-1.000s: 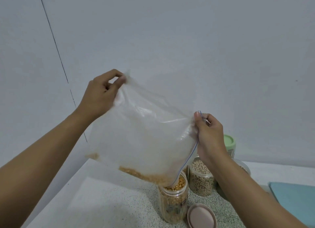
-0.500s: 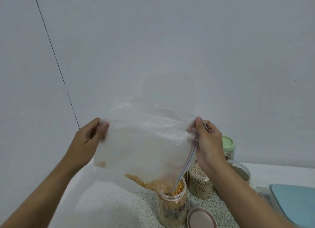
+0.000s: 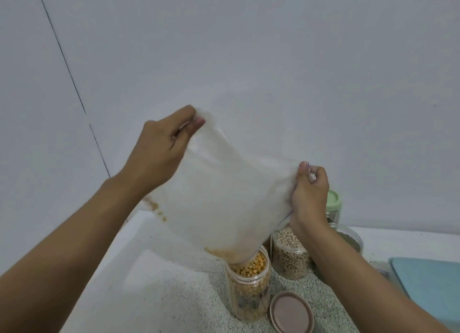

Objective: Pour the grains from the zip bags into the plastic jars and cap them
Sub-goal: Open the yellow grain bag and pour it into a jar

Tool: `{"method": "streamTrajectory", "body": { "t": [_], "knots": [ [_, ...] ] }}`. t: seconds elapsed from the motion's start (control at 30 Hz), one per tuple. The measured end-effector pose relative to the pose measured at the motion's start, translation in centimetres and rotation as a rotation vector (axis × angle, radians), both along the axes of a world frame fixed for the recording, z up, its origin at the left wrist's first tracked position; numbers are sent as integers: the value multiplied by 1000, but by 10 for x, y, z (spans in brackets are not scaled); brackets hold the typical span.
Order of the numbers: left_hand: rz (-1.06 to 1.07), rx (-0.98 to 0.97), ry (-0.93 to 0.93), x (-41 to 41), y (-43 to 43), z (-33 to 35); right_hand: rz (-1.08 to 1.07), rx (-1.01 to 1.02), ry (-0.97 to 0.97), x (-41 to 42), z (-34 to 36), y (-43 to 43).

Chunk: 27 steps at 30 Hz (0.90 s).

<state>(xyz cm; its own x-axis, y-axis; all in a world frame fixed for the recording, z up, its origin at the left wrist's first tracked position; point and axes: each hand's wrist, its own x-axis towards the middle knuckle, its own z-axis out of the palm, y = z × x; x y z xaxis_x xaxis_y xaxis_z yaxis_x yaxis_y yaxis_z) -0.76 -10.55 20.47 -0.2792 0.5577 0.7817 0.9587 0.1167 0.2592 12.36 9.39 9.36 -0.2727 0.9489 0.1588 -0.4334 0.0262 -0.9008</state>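
Above the speckled bench (image 3: 174, 295), we hold a clear zip bag (image 3: 224, 195) tilted in the air, its high corner to the left and its low corner pointing down. Our left hand (image 3: 161, 150) pinches the upper corner between thumb and curled fingers. Our right hand (image 3: 310, 193) grips the zip edge on the other side, fingers closed round the bunched plastic. The blue zip line runs down from that hand to the mouth of the corn jar (image 3: 249, 288).

The bag is nearly empty. A small cluster of yellow kernels (image 3: 219, 251) lies along its lowest edge, just beside the jar's rim, and a few more cling near the lower left edge under our left wrist. The bag's low corner sits in the open mouth of the corn jar, which stands upright on the bench and is filled almost to the top.

A mauve lid (image 3: 291, 314) lies flat on the bench, touching or just beside the corn jar's right side. Behind it stands an open jar of pale beans (image 3: 288, 253), and further right an open jar of dark grains (image 3: 351, 240), partly hidden by our right forearm. A green-capped jar (image 3: 333, 205) stands at the back, against the grey wall (image 3: 249, 58). A light blue board (image 3: 430, 283) lies at the right edge of the bench.
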Motion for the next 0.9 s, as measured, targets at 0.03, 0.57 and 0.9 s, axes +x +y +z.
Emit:
{"method": "streamTrajectory", "body": {
  "t": [0.03, 0.57, 0.9],
  "knots": [
    [-11, -21, 3, -1, 3, 2, -7, 3, -3, -2, -1, 1],
    [-51, -93, -49, 1, 1, 23, -72, 40, 4, -6, 12, -4],
    [-49, -71, -26, 1, 1, 24, -90, 25, 14, 3, 8, 4]
  ]
}}
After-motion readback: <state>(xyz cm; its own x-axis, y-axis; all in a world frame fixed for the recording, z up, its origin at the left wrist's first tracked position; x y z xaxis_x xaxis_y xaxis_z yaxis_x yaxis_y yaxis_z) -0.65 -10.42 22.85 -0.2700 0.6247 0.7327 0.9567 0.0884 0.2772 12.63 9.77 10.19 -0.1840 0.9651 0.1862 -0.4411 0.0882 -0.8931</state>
